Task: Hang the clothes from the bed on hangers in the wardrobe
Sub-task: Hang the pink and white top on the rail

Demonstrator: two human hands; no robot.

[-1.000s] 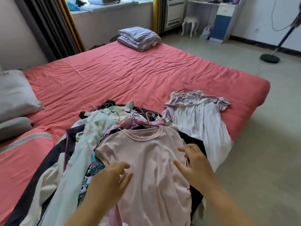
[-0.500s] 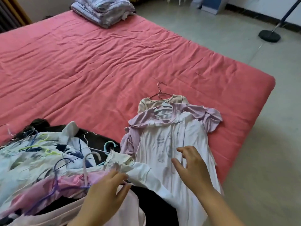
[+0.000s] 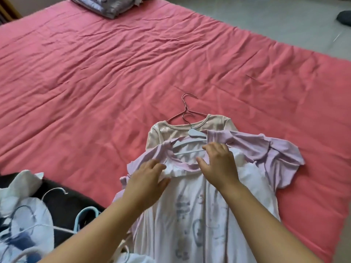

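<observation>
- While the white-and-lilac dress (image 3: 199, 215) lies near the bed's (image 3: 95, 73) right edge, the left hand (image 3: 146, 179) rests flat-fingered on its collar.
- Right hand (image 3: 218, 164), fingers loosely spread, touches the pale hanger (image 3: 190, 147), gripping nothing.
- Soft, light, floppy fabric: probably best lifted by the hanger's hook.

Dress (image 3: 199, 215) flat on bed (image 3: 95, 73), near right edge; second garment (image 3: 171, 131) under it, behind. Both hands (image 3: 146, 179) (image 3: 218, 164) on dress collar. Clothes heap (image 3: 24, 215) left; folded bedding (image 3: 106, 4) far behind
</observation>
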